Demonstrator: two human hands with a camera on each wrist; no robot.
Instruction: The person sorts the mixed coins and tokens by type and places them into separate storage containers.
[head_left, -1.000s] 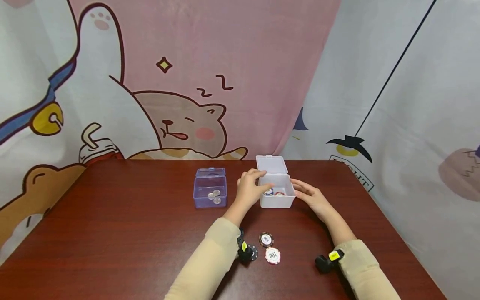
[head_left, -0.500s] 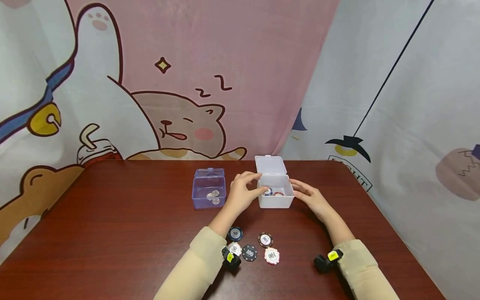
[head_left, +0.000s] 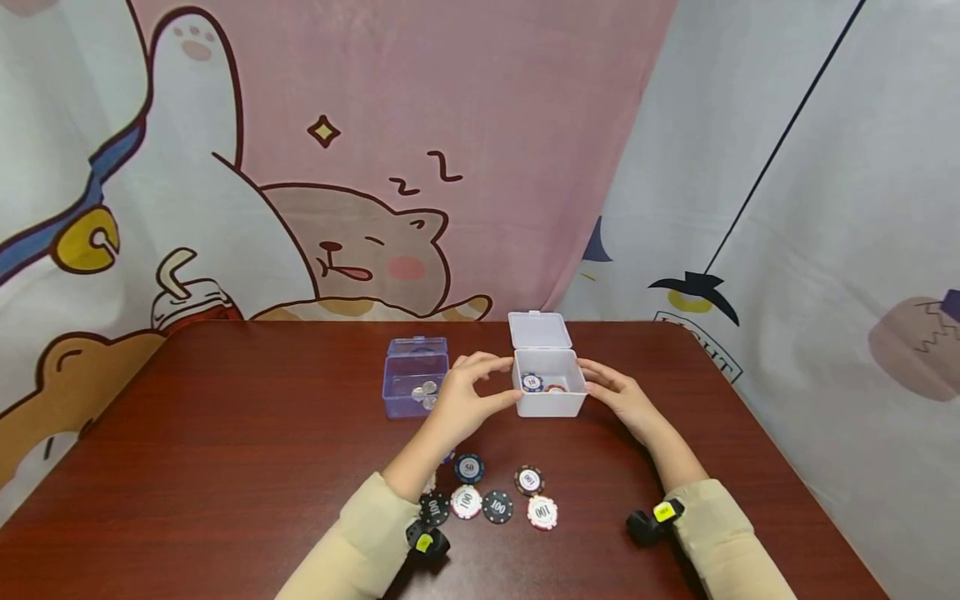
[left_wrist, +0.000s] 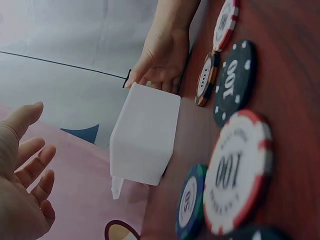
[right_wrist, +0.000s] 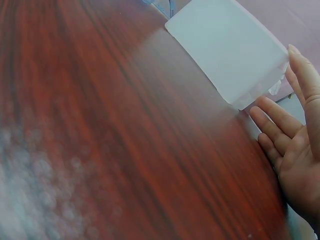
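Holding left hand (head_left: 461,402) spread, touching white box (head_left: 552,406) with relaxed right hand (head_left: 627,401); reading "100", "50" on near chips (head_left: 467,502) atop brown table (head_left: 247,467).

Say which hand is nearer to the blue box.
Left. The left hand is between the blue box and the white box; the right hand is on the white box's opposite side.

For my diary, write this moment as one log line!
Left hand: empty, by white box | right hand: touching box | lid: open | chips: in box, on table
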